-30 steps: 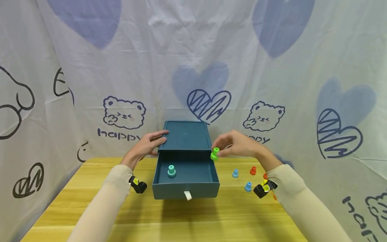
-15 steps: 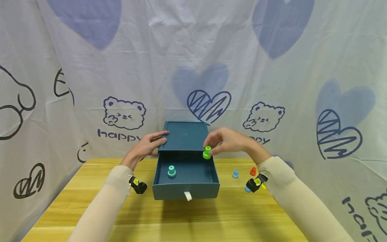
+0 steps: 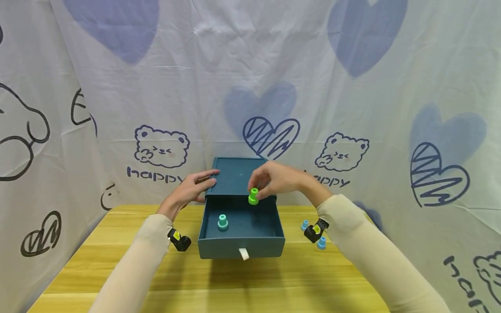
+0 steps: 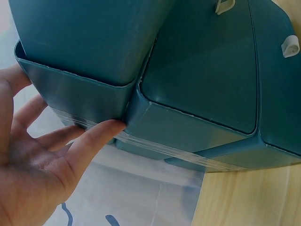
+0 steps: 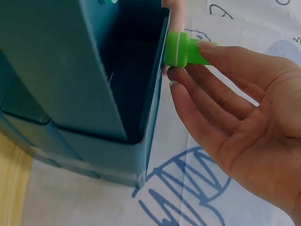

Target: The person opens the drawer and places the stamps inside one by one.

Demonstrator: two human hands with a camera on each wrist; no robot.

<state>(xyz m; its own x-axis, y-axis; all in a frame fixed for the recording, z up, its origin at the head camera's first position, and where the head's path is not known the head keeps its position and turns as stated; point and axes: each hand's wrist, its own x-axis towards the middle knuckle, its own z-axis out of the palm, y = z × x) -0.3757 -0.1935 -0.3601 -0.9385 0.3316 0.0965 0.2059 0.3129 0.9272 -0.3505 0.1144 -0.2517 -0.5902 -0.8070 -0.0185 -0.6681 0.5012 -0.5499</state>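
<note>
In the head view a dark teal drawer unit [image 3: 238, 176] has its top drawer [image 3: 240, 248] pulled out, with a white tab on the front. A turquoise stepped peg [image 3: 222, 223] stands inside, left of the middle. My right hand [image 3: 278, 177] pinches a bright green stepped peg [image 3: 253, 197] between thumb and fingers, above the back of the drawer. In the right wrist view the green peg [image 5: 188, 49] has its wide base towards the unit. My left hand [image 3: 193, 188] touches the unit's left side, fingers spread; the left wrist view shows the thumb against the casing.
Two blue pegs, a far one [image 3: 305, 224] and a nearer one [image 3: 322, 243], stand on the wooden table [image 3: 188, 282] right of the unit. The right forearm covers the area beyond them. More closed drawers [image 4: 202, 61] are stacked below. A patterned cloth [image 3: 211, 87] hangs behind.
My right hand has carried the green peg leftward, from the drawer's right edge to over its back part. Red and yellow pegs seen earlier are now behind the right arm. My left hand stays put.
</note>
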